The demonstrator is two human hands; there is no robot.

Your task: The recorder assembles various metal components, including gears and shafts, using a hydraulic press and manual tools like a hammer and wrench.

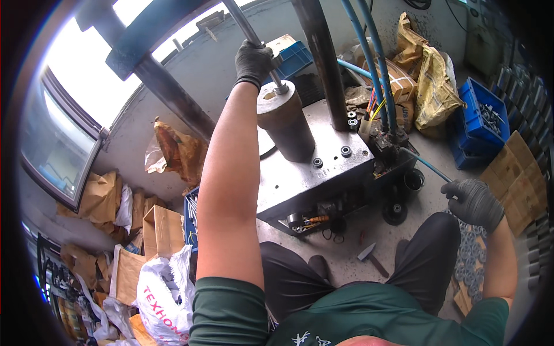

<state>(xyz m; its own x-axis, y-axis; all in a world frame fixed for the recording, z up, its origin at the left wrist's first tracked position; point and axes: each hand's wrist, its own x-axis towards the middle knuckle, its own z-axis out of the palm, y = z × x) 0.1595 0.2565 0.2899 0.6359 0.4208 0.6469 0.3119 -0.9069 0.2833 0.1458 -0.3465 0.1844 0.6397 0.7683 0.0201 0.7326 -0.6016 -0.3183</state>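
Note:
Both my hands wear dark grey gloves. My left hand (251,62) is closed around the lower part of an upright steel rod (241,22), just above a thick metal cylinder (288,124). A small ring-like metal piece (277,60) shows beside its fingers; the grip is partly hidden. The rod's lower end meets a fitting on top of the cylinder, which stands on a steel press table (311,184). Out to the right, my right hand (476,204) grips the end of a thin blue lever (428,164) that runs to a valve block (388,141).
Small bearings (345,151) lie on the press table. A dark press column (323,63) and blue hoses (378,57) rise behind it. Blue crates (482,118) of metal parts stand right. A hammer (372,259) lies on the floor; cartons (163,230) and bags sit left.

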